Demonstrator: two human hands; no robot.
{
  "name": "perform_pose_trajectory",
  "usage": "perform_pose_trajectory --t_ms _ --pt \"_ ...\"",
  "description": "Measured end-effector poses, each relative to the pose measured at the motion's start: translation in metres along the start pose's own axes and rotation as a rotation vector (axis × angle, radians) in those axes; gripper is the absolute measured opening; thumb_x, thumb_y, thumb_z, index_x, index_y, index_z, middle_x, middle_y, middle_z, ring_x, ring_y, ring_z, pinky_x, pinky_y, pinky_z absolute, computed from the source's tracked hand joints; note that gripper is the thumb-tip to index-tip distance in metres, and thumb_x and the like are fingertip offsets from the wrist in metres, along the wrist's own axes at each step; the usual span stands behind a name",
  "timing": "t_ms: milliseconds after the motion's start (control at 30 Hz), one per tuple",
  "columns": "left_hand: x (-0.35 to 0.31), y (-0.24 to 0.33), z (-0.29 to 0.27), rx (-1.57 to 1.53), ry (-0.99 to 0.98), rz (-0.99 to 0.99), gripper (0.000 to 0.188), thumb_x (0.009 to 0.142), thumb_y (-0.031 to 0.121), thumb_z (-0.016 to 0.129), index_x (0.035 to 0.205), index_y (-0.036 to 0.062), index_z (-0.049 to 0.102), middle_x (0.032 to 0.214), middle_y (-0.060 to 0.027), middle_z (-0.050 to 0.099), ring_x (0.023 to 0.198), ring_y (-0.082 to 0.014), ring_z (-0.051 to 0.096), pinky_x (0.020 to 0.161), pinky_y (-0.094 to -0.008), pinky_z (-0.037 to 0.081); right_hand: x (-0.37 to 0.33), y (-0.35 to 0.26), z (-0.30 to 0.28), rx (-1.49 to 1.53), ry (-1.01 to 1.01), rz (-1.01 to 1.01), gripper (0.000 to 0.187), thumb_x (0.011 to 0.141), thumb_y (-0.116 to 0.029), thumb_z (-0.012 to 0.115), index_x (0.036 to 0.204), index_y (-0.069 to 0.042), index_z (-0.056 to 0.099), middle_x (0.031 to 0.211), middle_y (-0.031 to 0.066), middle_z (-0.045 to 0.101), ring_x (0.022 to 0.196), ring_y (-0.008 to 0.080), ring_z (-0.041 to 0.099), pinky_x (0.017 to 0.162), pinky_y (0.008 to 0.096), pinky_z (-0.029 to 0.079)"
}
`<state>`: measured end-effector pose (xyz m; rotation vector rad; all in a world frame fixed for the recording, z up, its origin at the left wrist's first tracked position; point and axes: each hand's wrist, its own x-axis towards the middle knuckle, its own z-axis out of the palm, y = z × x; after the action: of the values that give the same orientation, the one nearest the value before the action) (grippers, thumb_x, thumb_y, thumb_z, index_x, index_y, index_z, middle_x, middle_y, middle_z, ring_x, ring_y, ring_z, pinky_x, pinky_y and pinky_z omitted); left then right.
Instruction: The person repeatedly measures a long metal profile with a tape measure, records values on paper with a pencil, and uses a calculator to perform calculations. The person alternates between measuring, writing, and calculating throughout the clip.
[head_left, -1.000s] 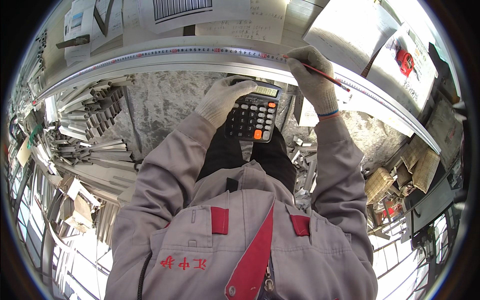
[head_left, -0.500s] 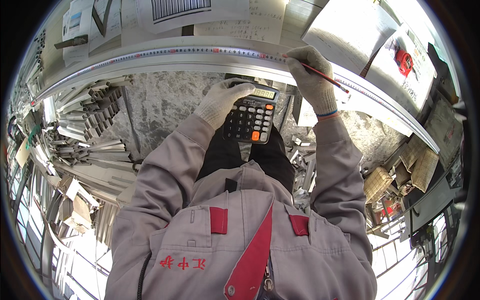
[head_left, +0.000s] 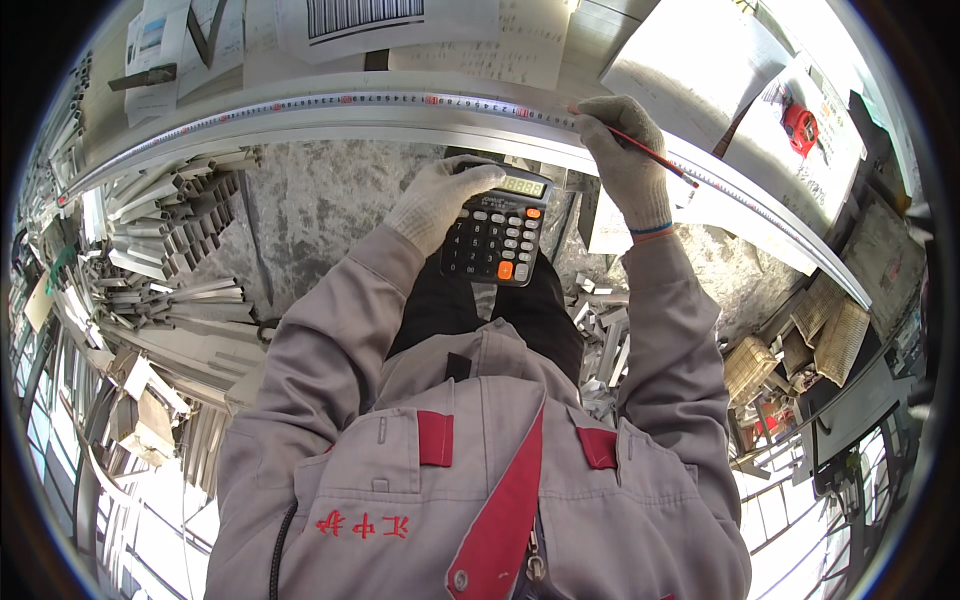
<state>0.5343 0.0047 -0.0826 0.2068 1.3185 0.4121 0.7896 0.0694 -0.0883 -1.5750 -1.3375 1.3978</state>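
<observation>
My left hand, in a pale knit glove, grips the upper left of a black calculator, the thumb lying over part of its display. The calculator, with black, grey and orange keys, is held above my lap. In my gloved right hand is a red pencil, its tip pointing left to the edge of a long measuring strip. The strip, with black and red marks, runs along a pale metal bar across the bench front. My right hand rests at the bar.
Papers with handwriting and a barcode sheet lie on the bench. A red tape measure sits on papers at the right. Metal profiles are stacked at the left. Woven baskets stand at the lower right.
The view has shifted slightly. Both hands keep their holds on the calculator and the pencil; the pencil tip stays close to the same marks on the strip.
</observation>
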Motion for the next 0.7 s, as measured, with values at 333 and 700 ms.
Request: perform_pose_trajectory --t_ms 333,700 --pt "-0.0043 0.0004 -0.0016 0.005 -0.001 0.005 0.041 0.094 0.029 0.083 0.123 0.0010 0.074 0.105 -0.0072 0.077 0.086 -0.0131 0.075 0.076 -0.0291 0.062 0.0003 -0.0012 0.0025 -0.070 -0.036 -0.075 0.009 0.097 -0.009 0.076 0.103 -0.002 0.077 0.093 0.0061 0.078 0.082 0.0112 0.070 0.075 0.0290 0.059" --pt "-0.0098 -0.0005 -0.0007 0.008 0.030 -0.006 0.037 0.094 0.031 0.082 0.119 0.0042 0.076 0.104 -0.0049 0.077 0.086 -0.0122 0.073 0.078 -0.0283 0.058 0.0006 -0.0035 0.0016 -0.057 -0.002 -0.040 0.012 0.097 -0.011 0.076 0.106 -0.003 0.077 0.094 0.0067 0.077 0.083 0.0109 0.070 0.076 0.0295 0.058"
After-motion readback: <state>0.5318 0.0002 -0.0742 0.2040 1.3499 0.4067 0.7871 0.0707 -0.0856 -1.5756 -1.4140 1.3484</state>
